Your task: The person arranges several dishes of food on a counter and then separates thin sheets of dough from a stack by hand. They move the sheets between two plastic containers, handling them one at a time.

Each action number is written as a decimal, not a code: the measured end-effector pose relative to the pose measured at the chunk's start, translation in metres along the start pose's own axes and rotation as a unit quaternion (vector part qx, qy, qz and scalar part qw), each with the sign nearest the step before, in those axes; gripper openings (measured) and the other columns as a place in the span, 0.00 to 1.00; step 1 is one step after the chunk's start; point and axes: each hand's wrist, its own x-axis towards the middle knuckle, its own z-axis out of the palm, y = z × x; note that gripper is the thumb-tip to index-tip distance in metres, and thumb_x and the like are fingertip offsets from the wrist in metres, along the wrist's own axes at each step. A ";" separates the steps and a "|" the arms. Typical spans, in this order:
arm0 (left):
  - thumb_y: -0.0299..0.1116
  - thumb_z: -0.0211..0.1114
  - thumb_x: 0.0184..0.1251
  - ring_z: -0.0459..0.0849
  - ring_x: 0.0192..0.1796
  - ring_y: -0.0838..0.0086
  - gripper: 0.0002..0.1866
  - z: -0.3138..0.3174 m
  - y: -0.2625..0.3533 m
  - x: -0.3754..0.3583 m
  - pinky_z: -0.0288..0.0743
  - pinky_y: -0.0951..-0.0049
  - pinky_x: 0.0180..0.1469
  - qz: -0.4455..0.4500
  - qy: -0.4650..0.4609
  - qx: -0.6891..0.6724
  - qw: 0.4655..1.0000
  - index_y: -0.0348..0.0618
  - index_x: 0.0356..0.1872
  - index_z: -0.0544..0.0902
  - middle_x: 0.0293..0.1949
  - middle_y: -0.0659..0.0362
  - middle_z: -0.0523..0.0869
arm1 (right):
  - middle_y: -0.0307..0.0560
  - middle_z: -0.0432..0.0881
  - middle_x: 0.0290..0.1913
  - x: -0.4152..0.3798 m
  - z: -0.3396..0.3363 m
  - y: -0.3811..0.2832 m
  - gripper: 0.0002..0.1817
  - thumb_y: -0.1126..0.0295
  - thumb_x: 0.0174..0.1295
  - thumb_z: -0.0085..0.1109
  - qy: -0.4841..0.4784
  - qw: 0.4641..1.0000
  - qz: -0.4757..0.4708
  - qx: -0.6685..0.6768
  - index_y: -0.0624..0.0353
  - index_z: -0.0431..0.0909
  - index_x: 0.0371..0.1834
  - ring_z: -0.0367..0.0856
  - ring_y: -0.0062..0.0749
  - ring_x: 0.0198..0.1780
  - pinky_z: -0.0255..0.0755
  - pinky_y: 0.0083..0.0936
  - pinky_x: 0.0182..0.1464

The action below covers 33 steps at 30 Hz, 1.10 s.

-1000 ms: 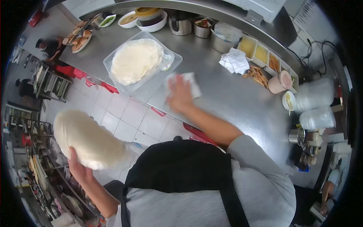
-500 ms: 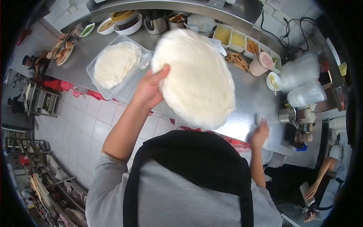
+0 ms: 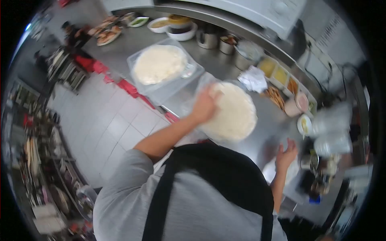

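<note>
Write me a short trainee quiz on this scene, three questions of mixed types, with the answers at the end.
1. What is the left hand touching?
a) the metal jug
b) the large pale disc
c) the crumpled white paper

2. True or false: the right hand is apart from that disc, with its fingers spread.

3. Fill in the blank: in this view, the clear plastic tub holding another pale slab stands to the ____ of the disc.

Key: 1 b; 2 true; 3 left
</note>
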 end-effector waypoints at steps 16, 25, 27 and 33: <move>0.55 0.76 0.33 0.52 0.68 0.43 0.61 0.016 -0.043 -0.099 0.49 0.54 0.68 -0.113 -0.042 -0.106 0.987 0.47 0.69 0.50 0.67 0.38 0.52 | 0.56 0.76 0.49 0.045 0.076 -0.147 0.30 0.72 0.46 0.69 -0.434 0.661 0.200 0.579 0.69 0.69 0.53 0.78 0.47 0.47 0.74 0.37 0.50; 0.54 0.73 0.39 0.56 0.67 0.46 0.51 0.014 -0.039 -0.083 0.52 0.55 0.67 -0.025 -0.079 -0.072 0.994 0.45 0.66 0.59 0.67 0.40 0.55 | 0.55 0.76 0.52 0.077 -0.069 -0.132 0.25 0.67 0.59 0.56 -0.349 0.610 0.133 0.699 0.69 0.66 0.58 0.77 0.39 0.52 0.71 0.33 0.56; 0.53 0.72 0.42 0.58 0.66 0.46 0.46 0.009 -0.034 -0.078 0.54 0.55 0.65 -0.049 -0.086 -0.020 0.995 0.45 0.63 0.65 0.65 0.40 0.58 | 0.55 0.76 0.53 0.089 -0.105 -0.125 0.24 0.67 0.60 0.54 -0.331 0.595 0.110 0.724 0.69 0.66 0.58 0.77 0.40 0.52 0.71 0.34 0.55; 0.43 0.68 0.52 0.68 0.57 0.50 0.30 -0.011 -0.049 -0.085 0.63 0.59 0.59 -0.172 0.007 -0.063 0.983 0.44 0.57 0.72 0.57 0.43 0.68 | 0.54 0.76 0.54 0.078 -0.091 -0.154 0.23 0.66 0.64 0.51 -0.315 0.516 0.120 0.787 0.68 0.65 0.58 0.76 0.40 0.54 0.69 0.36 0.58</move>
